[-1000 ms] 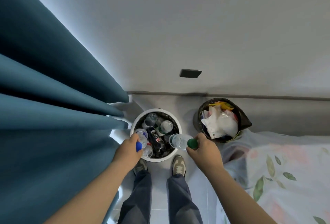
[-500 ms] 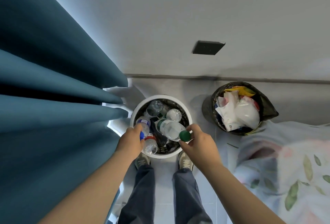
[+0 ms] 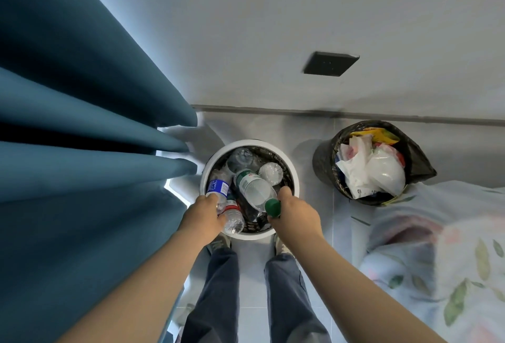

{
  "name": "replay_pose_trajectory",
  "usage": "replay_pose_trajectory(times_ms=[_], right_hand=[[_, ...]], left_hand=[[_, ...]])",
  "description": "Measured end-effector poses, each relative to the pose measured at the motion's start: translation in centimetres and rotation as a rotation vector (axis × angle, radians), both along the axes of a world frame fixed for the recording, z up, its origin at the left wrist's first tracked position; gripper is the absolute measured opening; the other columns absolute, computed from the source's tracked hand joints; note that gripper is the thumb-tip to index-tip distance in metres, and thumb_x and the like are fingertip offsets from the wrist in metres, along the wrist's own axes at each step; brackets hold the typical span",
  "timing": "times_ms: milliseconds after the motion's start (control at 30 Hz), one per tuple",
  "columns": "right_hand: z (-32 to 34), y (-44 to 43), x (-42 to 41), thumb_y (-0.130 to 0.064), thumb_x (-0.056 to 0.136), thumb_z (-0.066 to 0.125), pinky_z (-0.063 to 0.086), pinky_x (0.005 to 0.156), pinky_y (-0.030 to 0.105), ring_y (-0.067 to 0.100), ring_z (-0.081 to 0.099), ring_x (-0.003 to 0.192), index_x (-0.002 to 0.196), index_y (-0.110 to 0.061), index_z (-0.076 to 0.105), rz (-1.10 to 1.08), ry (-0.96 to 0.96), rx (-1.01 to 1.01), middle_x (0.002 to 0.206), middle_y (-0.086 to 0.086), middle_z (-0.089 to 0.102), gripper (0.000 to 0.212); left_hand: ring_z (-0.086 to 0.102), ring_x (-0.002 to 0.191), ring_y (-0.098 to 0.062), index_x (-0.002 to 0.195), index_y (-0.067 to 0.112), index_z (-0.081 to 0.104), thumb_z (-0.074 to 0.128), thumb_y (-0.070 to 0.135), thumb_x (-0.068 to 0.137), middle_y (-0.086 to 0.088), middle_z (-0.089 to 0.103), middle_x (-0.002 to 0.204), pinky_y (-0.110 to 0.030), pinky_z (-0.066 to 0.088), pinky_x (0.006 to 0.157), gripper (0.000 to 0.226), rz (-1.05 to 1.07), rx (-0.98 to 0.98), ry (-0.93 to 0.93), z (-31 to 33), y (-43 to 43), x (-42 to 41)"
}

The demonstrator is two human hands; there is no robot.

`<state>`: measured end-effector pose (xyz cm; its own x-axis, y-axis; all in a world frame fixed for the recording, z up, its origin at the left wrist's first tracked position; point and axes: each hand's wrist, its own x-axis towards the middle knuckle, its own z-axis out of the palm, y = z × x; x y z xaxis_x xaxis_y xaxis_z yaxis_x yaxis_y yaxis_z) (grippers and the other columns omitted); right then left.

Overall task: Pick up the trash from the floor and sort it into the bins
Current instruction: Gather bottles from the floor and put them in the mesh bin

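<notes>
Standing over the white bin (image 3: 254, 142) in the centre of the frame, the person holds a bottle in each hand above its lower rim. The left hand (image 3: 203, 217) has its fingers curled round the neck end of the blue-label bottle (image 3: 217, 188). The cap is hidden inside the grip, and the body slants up from the knuckles over the bin's left side. The right hand (image 3: 296, 217) pinches the neck of the green-cap bottle (image 3: 255, 191). The cap sits just left of the thumb, and the clear body points up and left over the middle of the bin, above the other bottles lying inside. Both bottles are inside the rim's outline; I cannot tell whether they touch the pile below.

A clear bottle with a red band (image 3: 232, 221) lies in the bin just right of the left hand. To the right, apart from the white bin, stands the black bin (image 3: 323, 162), stuffed with white bags (image 3: 382, 170). A blue curtain (image 3: 82, 124) fills the left of the frame, and floral bedding (image 3: 437, 260) fills the lower right.
</notes>
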<state>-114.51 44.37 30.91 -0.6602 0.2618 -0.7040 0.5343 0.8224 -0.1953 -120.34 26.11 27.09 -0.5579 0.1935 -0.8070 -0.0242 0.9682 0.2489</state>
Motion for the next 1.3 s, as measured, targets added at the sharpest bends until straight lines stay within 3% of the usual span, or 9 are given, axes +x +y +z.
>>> replay_pose_trajectory(times_ms=[133,333,433,633,867,967,1100,1300], right_hand=[[-0.3,-0.8,0.5,-0.024,0.081,0.063,0.037,0.063,0.03,0.03,0.063,0.09,0.115,-0.015,0.035,-0.009,-0.07,-0.045,0.104,0.006,0.062,0.045],[-0.2,-1.4,1.1,-0.027,0.075,0.07,0.043,0.066,0.031,0.026,0.055,0.084,0.121,-0.017,0.037,-0.089,-0.046,-0.169,0.106,0.005,0.06,0.057],[-0.7,-1.2,1.7,-0.022,0.08,0.067,0.045,0.069,0.032,0.029,0.06,0.093,0.123,-0.015,0.039,-0.148,-0.036,-0.18,0.107,0.008,0.061,0.052],[-3.3,-0.9,3.7,-0.016,0.085,0.059,0.048,0.063,0.036,0.028,0.055,0.075,0.115,-0.013,0.038,-0.164,-0.057,-0.095,0.093,0.009,0.062,0.037],[-6.1,-0.6,5.0,-0.021,0.086,0.06,0.051,0.065,0.034,0.027,0.059,0.082,0.12,-0.015,0.04,-0.214,-0.121,-0.075,0.094,0.007,0.06,0.04],[-6.1,-0.1,5.0,-0.027,0.085,0.064,0.043,0.066,0.03,0.028,0.058,0.091,0.123,-0.016,0.04,-0.263,-0.118,-0.089,0.108,0.008,0.057,0.047],[-4.7,1.1,5.2,-0.024,0.084,0.062,0.044,0.076,0.031,0.029,0.051,0.111,0.133,-0.016,0.039,-0.239,-0.061,-0.073,0.125,0.008,0.049,0.055],[0.4,3.6,5.3,-0.027,0.086,0.06,0.045,0.084,0.032,0.027,0.05,0.114,0.132,-0.017,0.043,-0.166,-0.01,-0.057,0.126,0.006,0.049,0.05]], left_hand=[[0.056,0.104,-0.032,0.125,0.009,0.048,0.056,0.029,0.09,-0.016,0.051,0.124,-0.038,0.051,0.089,0.041,-0.014,0.005,0.002,0.3,0.0,-0.1],[0.057,0.1,-0.032,0.124,0.008,0.049,0.055,0.027,0.091,-0.016,0.051,0.121,-0.035,0.05,0.084,0.039,0.021,0.024,0.016,0.5,-0.1,0.0],[0.056,0.098,-0.03,0.124,0.008,0.05,0.054,0.027,0.091,-0.015,0.051,0.12,-0.035,0.049,0.083,0.038,0.021,0.016,0.018,0.4,-0.2,0.5],[0.055,0.101,-0.029,0.123,0.011,0.051,0.053,0.027,0.092,-0.013,0.05,0.122,-0.035,0.047,0.084,0.035,0.002,0.003,0.015,-0.1,-0.2,1.5],[0.054,0.103,-0.027,0.124,0.011,0.049,0.053,0.025,0.092,-0.012,0.051,0.121,-0.033,0.047,0.085,0.035,-0.023,-0.003,0.022,-1.0,-0.3,2.5],[0.054,0.101,-0.027,0.124,0.011,0.05,0.053,0.025,0.092,-0.011,0.051,0.121,-0.032,0.046,0.083,0.035,-0.031,-0.007,0.027,-0.9,-0.1,2.6],[0.053,0.093,-0.023,0.123,0.011,0.051,0.053,0.025,0.092,-0.011,0.051,0.121,-0.031,0.046,0.082,0.034,-0.043,0.0,0.039,0.5,0.5,2.3],[0.055,0.09,-0.026,0.11,0.01,0.053,0.054,0.024,0.09,-0.012,0.05,0.112,-0.034,0.05,0.079,0.025,-0.053,0.054,0.062,4.9,2.8,1.6]])
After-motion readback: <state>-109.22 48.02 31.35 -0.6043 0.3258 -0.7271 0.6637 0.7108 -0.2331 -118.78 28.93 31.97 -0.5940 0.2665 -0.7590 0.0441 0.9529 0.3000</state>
